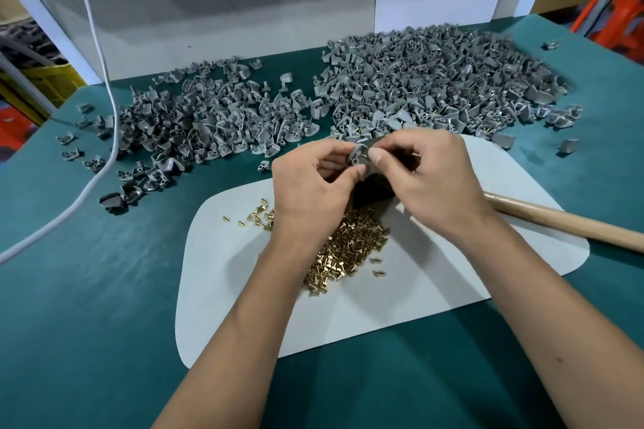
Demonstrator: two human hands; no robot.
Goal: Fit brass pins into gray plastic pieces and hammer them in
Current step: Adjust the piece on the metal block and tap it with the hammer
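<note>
Hands meet above the middle of the white mat [435, 289], both working one gray plastic piece [359, 156] held up off the surface. The left hand [313, 185] grasps the piece with thumb below and curled fingers above; the right hand [428, 178] pinches its right side, thumb tip pressed against it — whether a pin sits between those fingers cannot be told. Just beneath the hands, on the mat, lies a heap of brass pins [348, 247], with a scatter of loose ones to its left near the mat's edge and a few strays to its right. A dark block [369, 190] stands on the mat under the hands, mostly hidden by them. A wooden handle [564, 221] lies at the right, running from behind the right hand across the mat's edge and out toward the right side of the green table [87, 289]. On the far side of the table are two spreads of gray pieces — a flatter left pile [209, 115] and a larger right pile [435, 80], several of its pieces showing a glint of brass. A white cable [104, 80] drops from the far left and curves across the table toward the near left.
</note>
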